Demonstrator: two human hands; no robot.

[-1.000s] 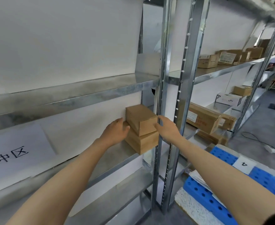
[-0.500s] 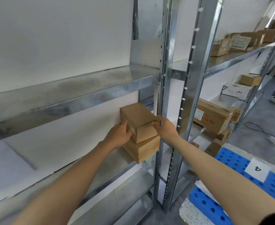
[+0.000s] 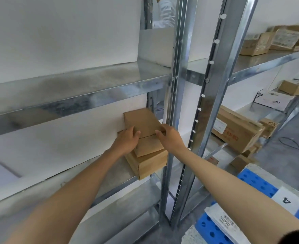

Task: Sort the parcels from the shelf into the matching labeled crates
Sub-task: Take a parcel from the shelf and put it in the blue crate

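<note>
Two plain cardboard parcels are stacked on the metal shelf (image 3: 110, 171) beside an upright post. The upper parcel (image 3: 141, 123) lies on the wider lower parcel (image 3: 152, 164). My left hand (image 3: 126, 140) grips the upper parcel's left front corner, fingers curled over its top edge. My right hand (image 3: 170, 136) grips its right front corner, fingertips on the top. A blue crate (image 3: 256, 182) with a white label reading 4 (image 3: 287, 199) sits on the floor at lower right.
Two steel uprights (image 3: 177, 103) stand just right of the stack. Further cardboard boxes (image 3: 238, 131) lie on the shelves to the right, more on the upper shelf (image 3: 286, 39). A white sheet with print (image 3: 224, 224) lies on the crate. A person's white sleeve (image 3: 164, 13) shows behind the rack.
Both hands have closed in on the upper parcel, from its sides onto its front corners. The view has moved closer to the shelf.
</note>
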